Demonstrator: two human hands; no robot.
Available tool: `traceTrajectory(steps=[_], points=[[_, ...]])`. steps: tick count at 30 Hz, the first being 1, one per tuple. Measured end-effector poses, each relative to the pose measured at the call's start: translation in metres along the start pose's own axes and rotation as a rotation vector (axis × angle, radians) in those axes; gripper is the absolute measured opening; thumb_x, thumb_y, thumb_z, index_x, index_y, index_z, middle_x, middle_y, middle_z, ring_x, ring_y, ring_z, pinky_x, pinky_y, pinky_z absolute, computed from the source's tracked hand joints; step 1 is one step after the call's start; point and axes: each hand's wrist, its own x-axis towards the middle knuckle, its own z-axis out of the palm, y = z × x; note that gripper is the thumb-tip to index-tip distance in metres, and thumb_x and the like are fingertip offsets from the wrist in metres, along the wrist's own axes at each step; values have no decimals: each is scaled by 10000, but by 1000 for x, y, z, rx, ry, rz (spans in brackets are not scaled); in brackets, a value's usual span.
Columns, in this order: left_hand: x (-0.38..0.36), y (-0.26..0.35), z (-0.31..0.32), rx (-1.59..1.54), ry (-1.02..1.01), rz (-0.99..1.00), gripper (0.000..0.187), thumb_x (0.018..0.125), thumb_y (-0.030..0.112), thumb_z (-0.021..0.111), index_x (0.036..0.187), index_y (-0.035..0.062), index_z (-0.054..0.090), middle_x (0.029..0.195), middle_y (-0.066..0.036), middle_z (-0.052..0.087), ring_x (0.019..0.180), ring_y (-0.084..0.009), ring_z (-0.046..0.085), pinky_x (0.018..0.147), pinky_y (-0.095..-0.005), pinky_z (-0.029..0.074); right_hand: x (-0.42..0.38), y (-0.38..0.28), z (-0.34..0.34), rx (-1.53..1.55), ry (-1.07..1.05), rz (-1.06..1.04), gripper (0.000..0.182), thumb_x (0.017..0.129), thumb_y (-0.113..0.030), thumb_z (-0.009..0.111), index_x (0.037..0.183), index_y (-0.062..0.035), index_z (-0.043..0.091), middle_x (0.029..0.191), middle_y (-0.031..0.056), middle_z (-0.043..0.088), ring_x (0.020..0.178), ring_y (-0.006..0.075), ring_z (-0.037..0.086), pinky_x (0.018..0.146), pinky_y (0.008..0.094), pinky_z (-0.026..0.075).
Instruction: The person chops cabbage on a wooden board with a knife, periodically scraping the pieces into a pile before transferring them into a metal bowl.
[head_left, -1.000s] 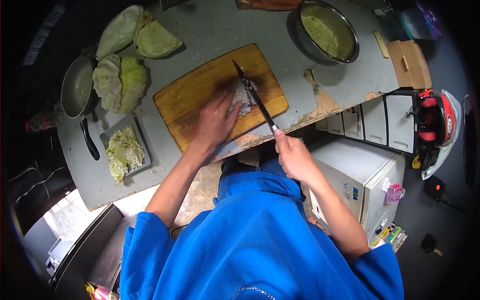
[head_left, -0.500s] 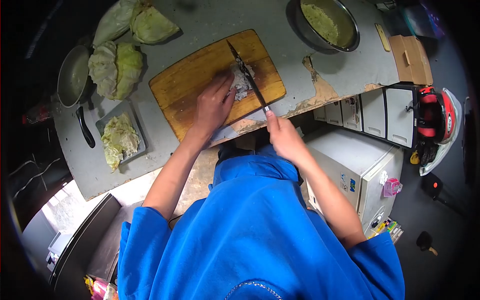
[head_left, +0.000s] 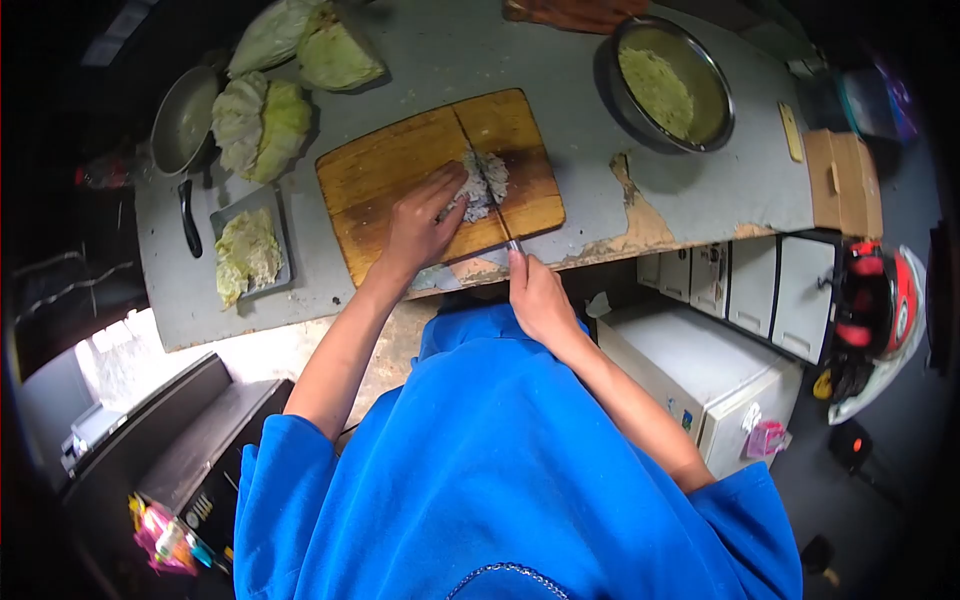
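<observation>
My right hand [head_left: 543, 300] is closed round the handle of a kitchen knife [head_left: 491, 185]. The dark blade lies edge-on across a pile of finely chopped whitish pieces [head_left: 476, 207], whose kind I cannot make out. They sit on a wooden cutting board [head_left: 375, 165]. My left hand [head_left: 420, 222] is on the board just left of the blade. Its fingers are stretched out against the pile, with the thumb apart.
A metal bowl [head_left: 722, 120] of shredded green-white food stands at the back right. Cabbages [head_left: 262, 125], a pan [head_left: 183, 125] and a tray [head_left: 286, 262] of cabbage leaves are on the left. The table's chipped front edge [head_left: 640, 240] runs above a white cabinet [head_left: 690, 350].
My right hand and the knife handle have moved left, bringing the blade more upright over the pile. The left hand stays beside the pile. The whole view has shifted with my head.
</observation>
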Motion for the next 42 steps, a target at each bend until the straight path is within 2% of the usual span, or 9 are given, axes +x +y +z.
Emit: traceTrajectory(steps=[5,9,17,26,29,31,35,40,42], points=[[4,8,-3,8,-9,-2,336,910,125,748,1221,1,720,1278,-207,696,1192,-346,680,991,-398,552,11,-4,-43,44,-61,-111,624,1106,-438,365,886,86,622,821,345,650,845,515,661,793,560,494],[2,17,8,16,20,-98,321,924,124,743,1214,-12,719,1273,-219,695,1194,-356,678,993,-399,548,20,-35,-89,240,-396,214,621,1080,-588,394,865,-24,540,641,42,503,466,131,470,419,325,396],[1,15,15,-4,94,-139,285,931,134,727,1169,-24,726,1255,-209,700,1220,-354,658,1010,-411,541,34,10,-32,-60,-126,-78,576,1095,-483,362,1104,26,632,977,340,679,1009,556,614,897,584,472],[-5,33,16,-2,130,-236,304,956,115,705,1220,-36,710,1295,-230,683,1268,-362,633,1041,-407,516,33,-32,-92,-24,-270,35,728,1102,-513,326,844,82,655,825,316,672,891,508,662,830,534,493],[-5,35,19,-11,160,-248,285,958,85,682,1210,-46,708,1272,-232,689,1262,-361,634,1057,-425,514,34,-20,-75,-19,-344,96,612,1100,-528,383,878,12,565,656,131,586,520,246,586,524,399,477],[-5,32,20,-17,164,-231,280,957,83,680,1204,-47,711,1266,-232,692,1259,-365,635,1055,-427,515,29,0,-42,-27,-133,-99,636,1098,-476,352,958,64,657,933,352,674,976,547,635,870,577,481],[-7,29,18,-22,143,-219,309,955,108,690,1218,-53,699,1288,-240,679,1280,-377,616,1063,-434,506,28,3,-31,4,-122,-72,578,1095,-454,364,1033,49,642,1028,365,662,1051,575,583,914,605,454],[-5,42,-5,-38,73,-263,422,941,161,721,1294,-60,650,1371,-265,620,1340,-396,561,1108,-436,466,29,-23,-84,216,-378,166,561,1076,-608,377,891,-88,478,593,-51,393,414,44,364,359,249,326],[-5,44,-8,-41,66,-296,476,933,174,739,1327,-68,626,1409,-271,594,1369,-401,533,1132,-432,443,27,-28,-90,193,-379,160,564,1075,-611,371,895,-88,482,593,-47,403,411,52,373,360,251,333]])
